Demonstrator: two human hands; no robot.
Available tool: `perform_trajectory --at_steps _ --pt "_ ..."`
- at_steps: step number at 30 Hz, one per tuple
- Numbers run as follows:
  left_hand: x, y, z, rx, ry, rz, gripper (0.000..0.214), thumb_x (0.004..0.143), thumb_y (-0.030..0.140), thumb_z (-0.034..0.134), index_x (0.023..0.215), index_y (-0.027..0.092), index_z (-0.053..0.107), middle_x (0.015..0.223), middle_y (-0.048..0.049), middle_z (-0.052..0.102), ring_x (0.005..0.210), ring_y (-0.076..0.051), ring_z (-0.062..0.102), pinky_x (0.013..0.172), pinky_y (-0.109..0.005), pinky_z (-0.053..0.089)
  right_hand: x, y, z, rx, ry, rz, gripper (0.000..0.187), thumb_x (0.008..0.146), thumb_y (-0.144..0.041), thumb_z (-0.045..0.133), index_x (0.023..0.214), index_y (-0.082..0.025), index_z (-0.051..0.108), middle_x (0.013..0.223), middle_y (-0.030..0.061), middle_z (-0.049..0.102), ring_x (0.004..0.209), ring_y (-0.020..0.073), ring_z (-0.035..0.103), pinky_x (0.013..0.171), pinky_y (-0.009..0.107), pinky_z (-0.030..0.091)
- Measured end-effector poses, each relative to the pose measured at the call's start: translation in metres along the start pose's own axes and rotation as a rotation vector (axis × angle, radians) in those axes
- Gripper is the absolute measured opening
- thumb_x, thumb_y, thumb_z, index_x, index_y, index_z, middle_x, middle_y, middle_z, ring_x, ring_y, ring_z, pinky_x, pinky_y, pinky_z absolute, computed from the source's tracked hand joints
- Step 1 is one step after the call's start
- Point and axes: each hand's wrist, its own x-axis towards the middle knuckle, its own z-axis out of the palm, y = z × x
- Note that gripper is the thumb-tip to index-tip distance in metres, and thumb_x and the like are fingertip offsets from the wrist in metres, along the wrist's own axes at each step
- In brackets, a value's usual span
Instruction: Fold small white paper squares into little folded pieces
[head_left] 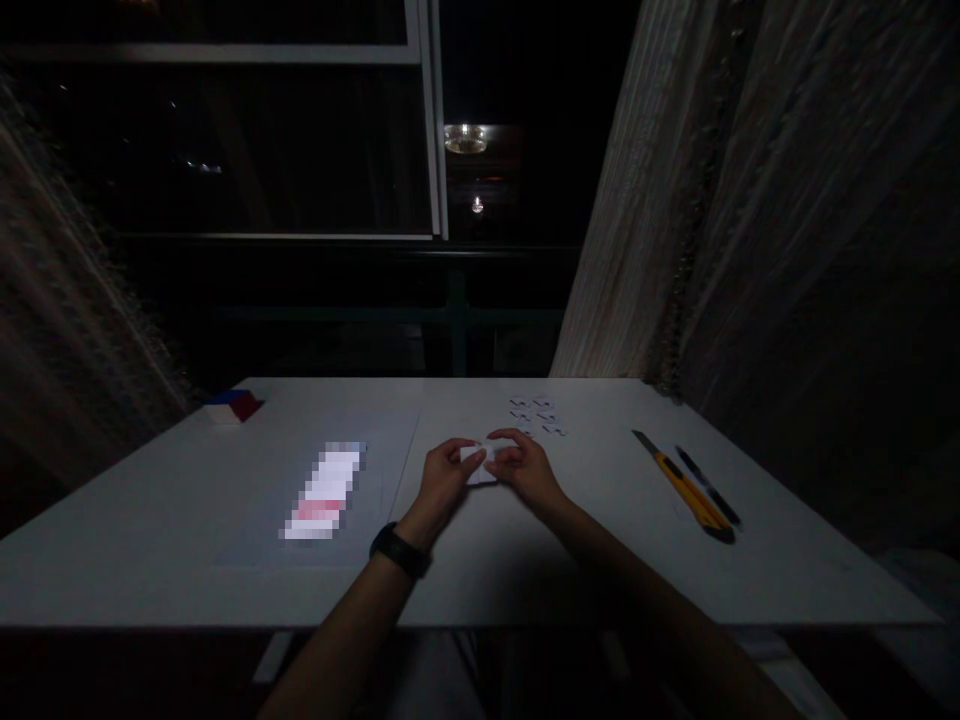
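Both hands meet over the middle of a white table in dim light. My left hand, with a black watch on its wrist, pinches the left side of a small white piece of paper. My right hand grips the same paper from the right, fingers curled over it. Just beyond the hands lie several small folded white paper pieces in a loose cluster.
A yellow utility knife and a black pen lie at the right. A blurred white and red sheet lies at the left; a red and blue block sits at the far left corner. Curtains flank a dark window.
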Motion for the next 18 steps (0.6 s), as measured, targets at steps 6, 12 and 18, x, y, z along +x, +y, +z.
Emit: perform_trajectory --at_steps 6,12,18 --pt "-0.0001 0.0007 -0.0023 -0.041 -0.037 -0.017 0.038 0.056 0.026 0.070 0.090 0.011 0.062 0.062 -0.0001 0.056 0.054 -0.010 0.048 0.049 -0.021 0.034 -0.0030 -0.0024 0.0014 -0.046 -0.035 0.026 0.041 0.056 -0.022 0.068 0.094 -0.020 0.053 0.053 -0.0085 0.053 0.045 0.0079 0.047 0.046 0.019 0.035" --pt "-0.0010 0.0027 -0.0037 0.000 0.004 -0.011 0.038 0.056 0.027 0.071 0.089 0.013 0.062 0.049 0.0067 0.044 0.044 -0.007 0.038 0.043 -0.020 0.027 -0.0022 0.0011 0.0013 -0.137 -0.028 -0.017 0.028 0.058 -0.022 0.066 0.086 -0.020 0.059 0.057 -0.0054 0.055 0.051 0.0097 0.052 0.051 0.022 0.040" --pt "-0.0039 0.0088 -0.0014 -0.023 0.012 -0.041 0.040 0.058 0.035 0.073 0.089 0.012 0.062 0.049 0.0066 0.043 0.045 -0.006 0.040 0.041 -0.018 0.029 -0.0021 -0.0012 0.0006 -0.131 0.011 -0.005 0.023 0.059 -0.026 0.067 0.079 -0.019 0.058 0.052 -0.0050 0.056 0.048 0.0106 0.052 0.048 0.022 0.040"
